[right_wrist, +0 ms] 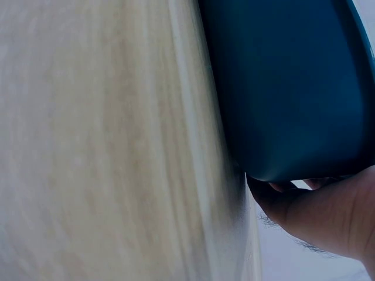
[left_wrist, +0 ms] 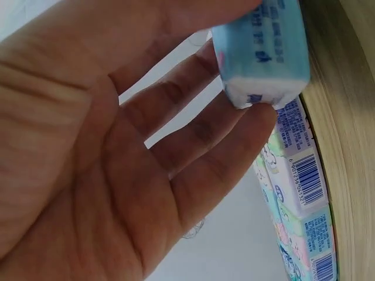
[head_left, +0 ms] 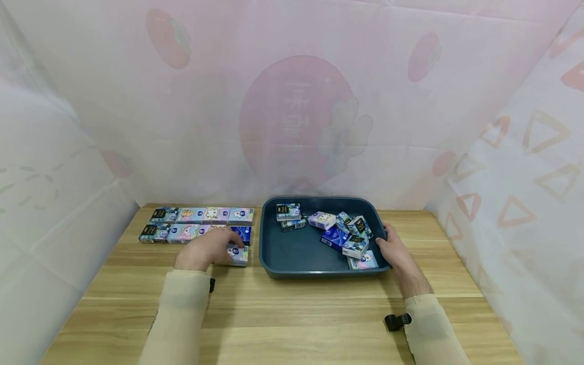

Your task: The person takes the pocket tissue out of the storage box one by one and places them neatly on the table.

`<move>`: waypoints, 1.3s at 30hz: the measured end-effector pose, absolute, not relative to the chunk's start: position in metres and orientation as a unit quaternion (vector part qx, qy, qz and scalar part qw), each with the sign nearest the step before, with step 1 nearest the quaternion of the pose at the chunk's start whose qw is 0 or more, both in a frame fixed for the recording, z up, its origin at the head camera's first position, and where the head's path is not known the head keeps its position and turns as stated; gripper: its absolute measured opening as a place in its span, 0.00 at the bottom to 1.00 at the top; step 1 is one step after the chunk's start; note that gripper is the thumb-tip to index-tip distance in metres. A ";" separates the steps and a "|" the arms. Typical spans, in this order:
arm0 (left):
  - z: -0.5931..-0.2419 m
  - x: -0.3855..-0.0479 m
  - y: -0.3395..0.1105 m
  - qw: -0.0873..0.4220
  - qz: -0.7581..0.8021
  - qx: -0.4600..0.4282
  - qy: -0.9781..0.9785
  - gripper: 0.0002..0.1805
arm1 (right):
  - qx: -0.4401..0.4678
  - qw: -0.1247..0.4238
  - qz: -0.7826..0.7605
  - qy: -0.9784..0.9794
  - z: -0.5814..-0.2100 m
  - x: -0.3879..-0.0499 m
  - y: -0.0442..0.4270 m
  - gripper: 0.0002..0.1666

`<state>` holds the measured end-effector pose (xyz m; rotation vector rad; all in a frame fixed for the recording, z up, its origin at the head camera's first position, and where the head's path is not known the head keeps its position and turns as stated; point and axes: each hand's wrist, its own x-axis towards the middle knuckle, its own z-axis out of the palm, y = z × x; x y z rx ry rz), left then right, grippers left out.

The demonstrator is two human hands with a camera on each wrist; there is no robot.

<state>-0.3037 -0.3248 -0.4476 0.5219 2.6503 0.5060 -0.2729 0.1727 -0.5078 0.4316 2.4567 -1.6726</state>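
Note:
My left hand (head_left: 206, 249) pinches a light blue pocket tissue pack (head_left: 238, 256) between thumb and fingers, just in front of the two rows of packs. In the left wrist view, the white end of this tissue pack (left_wrist: 266, 91) faces the camera. Nearest to it in the rows is a dark blue pack (head_left: 242, 234), partly behind the fingers. My right hand (head_left: 396, 252) grips the right side of a dark teal tray (head_left: 296, 274), thumb at the rim. The right wrist view shows the outer wall of the tray (right_wrist: 293, 105), with some fingers hidden behind it.
Two rows of tissue packs (head_left: 190, 215) lie side by side at the table's back left. Inside the tray are several loose packs (head_left: 355, 247), mostly heaped at its right, with two more (head_left: 288, 212) at the back left. A printed cloth (head_left: 205, 126) hangs behind the wooden table (head_left: 292, 319).

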 end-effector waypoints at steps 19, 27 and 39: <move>-0.455 -0.301 -0.315 0.170 0.173 0.175 0.954 0.17 | 0.149 0.076 -0.554 0.816 -0.507 -0.273 0.172 0.40; -0.458 -0.306 -0.316 0.161 0.176 0.192 0.952 0.18 | 0.148 0.074 -0.551 0.818 -0.509 -0.273 0.173 0.40; -0.450 -0.305 -0.304 0.102 0.170 0.212 0.957 0.15 | 0.151 0.074 -0.556 0.814 -0.509 -0.273 0.172 0.39</move>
